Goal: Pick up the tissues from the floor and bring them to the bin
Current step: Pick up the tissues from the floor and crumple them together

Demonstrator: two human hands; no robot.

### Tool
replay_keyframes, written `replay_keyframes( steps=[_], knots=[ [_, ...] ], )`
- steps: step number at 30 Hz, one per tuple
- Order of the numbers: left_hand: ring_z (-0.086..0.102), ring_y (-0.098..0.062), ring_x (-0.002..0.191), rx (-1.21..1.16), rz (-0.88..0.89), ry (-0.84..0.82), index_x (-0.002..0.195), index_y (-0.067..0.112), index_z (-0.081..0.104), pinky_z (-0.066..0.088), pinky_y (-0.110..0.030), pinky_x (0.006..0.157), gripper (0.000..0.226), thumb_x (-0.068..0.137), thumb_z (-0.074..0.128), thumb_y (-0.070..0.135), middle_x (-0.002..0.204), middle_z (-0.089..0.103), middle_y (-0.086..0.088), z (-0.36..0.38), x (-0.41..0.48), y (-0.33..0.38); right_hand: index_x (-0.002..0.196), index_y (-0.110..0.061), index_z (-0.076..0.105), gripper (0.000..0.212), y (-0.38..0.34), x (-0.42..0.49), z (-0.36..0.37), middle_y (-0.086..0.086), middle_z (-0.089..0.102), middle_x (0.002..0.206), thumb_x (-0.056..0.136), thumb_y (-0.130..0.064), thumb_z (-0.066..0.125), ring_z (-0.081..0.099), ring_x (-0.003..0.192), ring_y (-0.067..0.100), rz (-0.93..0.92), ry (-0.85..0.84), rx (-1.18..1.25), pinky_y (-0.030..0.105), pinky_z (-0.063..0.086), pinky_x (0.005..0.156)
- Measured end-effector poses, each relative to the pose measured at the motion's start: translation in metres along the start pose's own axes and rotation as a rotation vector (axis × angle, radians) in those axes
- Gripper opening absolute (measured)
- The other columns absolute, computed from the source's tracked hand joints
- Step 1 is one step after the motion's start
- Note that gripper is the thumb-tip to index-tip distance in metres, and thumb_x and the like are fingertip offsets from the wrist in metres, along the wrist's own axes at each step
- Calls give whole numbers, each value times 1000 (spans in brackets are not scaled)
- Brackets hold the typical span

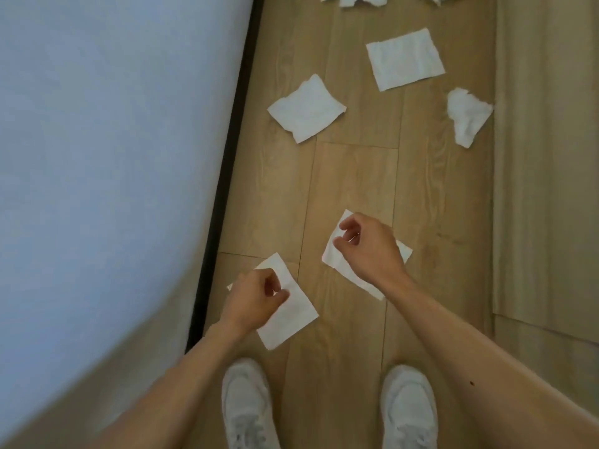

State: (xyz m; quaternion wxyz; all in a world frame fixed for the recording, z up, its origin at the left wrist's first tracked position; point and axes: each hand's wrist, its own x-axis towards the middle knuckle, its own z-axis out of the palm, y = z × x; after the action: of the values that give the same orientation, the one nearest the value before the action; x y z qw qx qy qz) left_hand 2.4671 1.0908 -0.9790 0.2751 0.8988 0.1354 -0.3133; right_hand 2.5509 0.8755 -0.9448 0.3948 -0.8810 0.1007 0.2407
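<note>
White tissues lie scattered on the wooden floor. My left hand [256, 299] hovers over a flat tissue [291, 322] near my feet, with thumb and fingers curled and slightly apart. My right hand [366, 244] is over another flat tissue [334, 257], its fingers in a loose pinch with a gap between them. Neither tissue looks lifted. Farther ahead lie a flat tissue [306, 110], a larger flat tissue [405, 59] and a crumpled one [466, 116]. More tissue pieces [359, 0] show at the top edge. No bin is in view.
A bed with a pale blue sheet [113, 124] and a dark frame edge [227, 176] fills the left side. A wooden panel [544, 157] runs along the right. My white shoes [249, 406] stand on the floor at the bottom.
</note>
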Motion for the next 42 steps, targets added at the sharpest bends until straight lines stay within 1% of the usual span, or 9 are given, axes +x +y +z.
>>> replay_keyframes(
  steps=[7,12,15,18,25,32,36,39,42],
  knots=[
    [55,-6,92,164,110,104,103,37,55,51,-22,76,50,67,70,69,106,57,16,83,40,-46,103,-21,67,17,67,61,64,-4,70,97,87,-25,70,67,88,16,-110,56,-209,34,54,72],
    [53,-7,89,114,194,201,107,34,47,46,-19,72,55,68,77,60,102,51,16,103,53,-58,115,-16,63,29,93,73,67,1,63,116,87,-22,67,60,106,20,-251,56,-394,36,50,81],
    [53,-2,82,51,207,198,112,35,48,40,-11,69,49,76,77,51,100,49,21,102,58,-59,118,-15,63,34,97,77,66,2,60,119,85,-20,69,56,110,22,-305,58,-456,38,48,87],
    [56,6,76,-6,230,171,102,39,51,38,-7,61,28,86,73,39,95,56,23,94,62,-57,120,-15,64,34,99,79,67,2,61,121,87,-20,69,57,109,23,-336,73,-503,36,45,88],
    [59,1,71,-73,320,300,89,23,69,53,-23,63,2,88,70,22,78,65,13,53,84,-15,108,-15,73,19,102,79,69,2,71,108,93,-15,62,63,101,23,-421,94,-507,34,39,85],
    [64,-16,72,-199,413,340,83,7,67,48,-32,61,11,89,65,16,78,69,-7,0,103,36,92,-17,72,9,74,87,39,-4,67,88,90,-15,64,64,82,15,-480,248,-347,35,50,79],
    [65,-25,78,-223,420,386,91,3,63,53,-38,63,14,93,58,16,87,68,-12,-28,115,56,107,-26,67,23,66,96,23,-9,58,99,84,-27,71,56,85,10,-514,-11,-528,26,43,71],
    [61,-14,72,-218,423,390,93,8,60,46,-24,55,12,95,56,19,83,63,-2,-36,122,57,119,-27,65,36,77,93,33,-7,59,110,83,-32,71,57,93,13,-570,-148,-671,27,42,73],
    [59,-7,68,-213,426,400,95,8,59,46,-15,50,13,96,55,21,82,60,3,-35,127,54,118,-25,67,34,92,92,45,-4,62,112,85,-33,69,60,97,17,-657,-141,-696,27,39,76]
  ],
)
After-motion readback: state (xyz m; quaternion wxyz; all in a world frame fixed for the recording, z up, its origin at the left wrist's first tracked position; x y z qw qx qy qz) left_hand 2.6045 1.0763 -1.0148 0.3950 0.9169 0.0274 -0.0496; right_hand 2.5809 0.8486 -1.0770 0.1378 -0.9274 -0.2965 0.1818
